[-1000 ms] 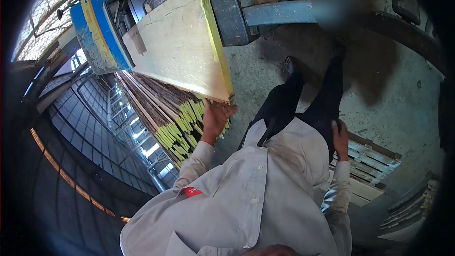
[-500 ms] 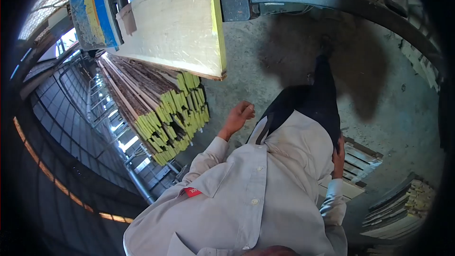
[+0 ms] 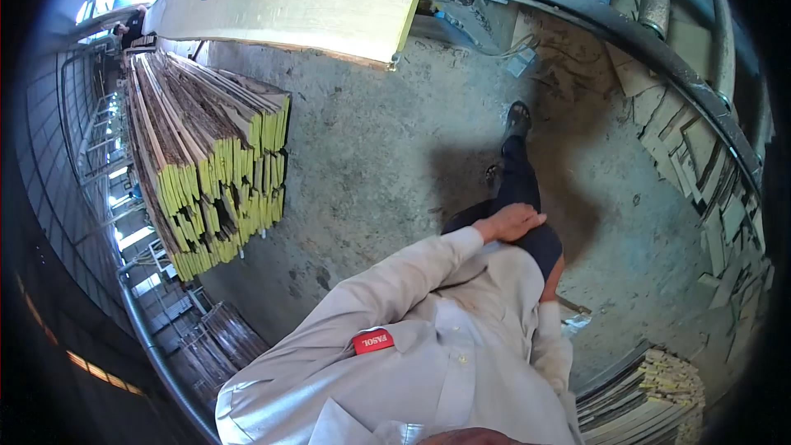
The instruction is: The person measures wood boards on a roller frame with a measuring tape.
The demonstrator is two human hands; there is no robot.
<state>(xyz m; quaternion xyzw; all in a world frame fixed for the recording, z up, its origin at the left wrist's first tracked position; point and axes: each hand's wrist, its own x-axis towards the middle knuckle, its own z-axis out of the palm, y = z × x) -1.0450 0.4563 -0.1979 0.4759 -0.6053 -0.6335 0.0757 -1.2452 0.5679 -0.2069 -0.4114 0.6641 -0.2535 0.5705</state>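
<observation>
My left hand (image 3: 512,221) is in front of my dark trousers (image 3: 521,173), its fingers loosely stretched to the right with nothing in them. My right hand (image 3: 554,278) hangs at my right side by the thigh. Only part of it shows, and its fingers are hidden. Nearest ahead is a wide pale board (image 3: 305,4) with a yellow-painted edge, lying raised on a machine. To the left lies a large stack of rough boards (image 3: 218,173) with yellow-green painted ends. Neither hand touches the boards.
A curved dark metal rail (image 3: 610,25) with rollers arcs across the upper right. Wood offcuts (image 3: 700,173) are heaped beneath and beside it. Another pile of boards (image 3: 647,395) stands at the lower right. A person (image 3: 128,29) is far off at the upper left. The floor (image 3: 362,132) is concrete.
My left hand has swung rightward across my front. The raised board and the machine have shifted up in view, and the yellow-ended stack has shifted left as I walk and turn.
</observation>
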